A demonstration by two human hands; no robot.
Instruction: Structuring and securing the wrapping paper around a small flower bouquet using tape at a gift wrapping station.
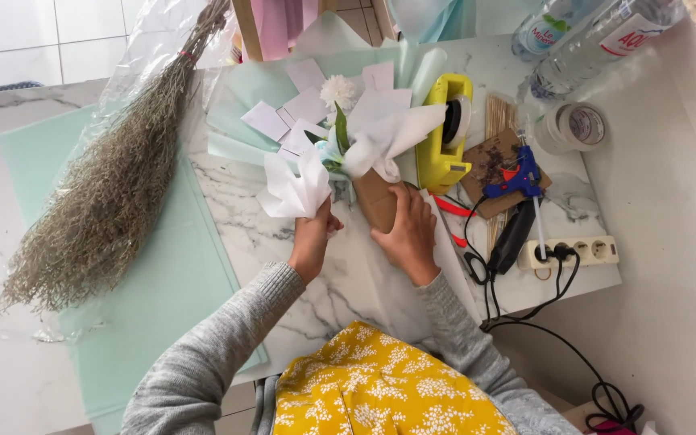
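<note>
White tissue paper (296,189) is bunched in the left hand (313,242), which is closed tight around its gathered base, while the right hand (407,234) lies flat with fingers spread narrow on the brown kraft wrap (374,197) of a small bouquet (348,145) lying on the marble tabletop (324,290). The bouquet sits just in front of both hands, its white flower (338,91) and green leaf (341,129) pointing away from the person, with a second tissue fold (388,133) fanned out beside the yellow tape dispenser (443,133). Tissue this thin could tear or crease flat if the left grip squeezes harder or twists. The kraft wrap looks loose, so it could spring open if the right palm lifts. A blue glue gun (517,181) rests on a cardboard scrap (493,169) near the right hand, its cord running to a power strip (573,251); a stray sleeve could catch it. Dried grass (114,185) lies well apart on mint paper (163,282).
</note>
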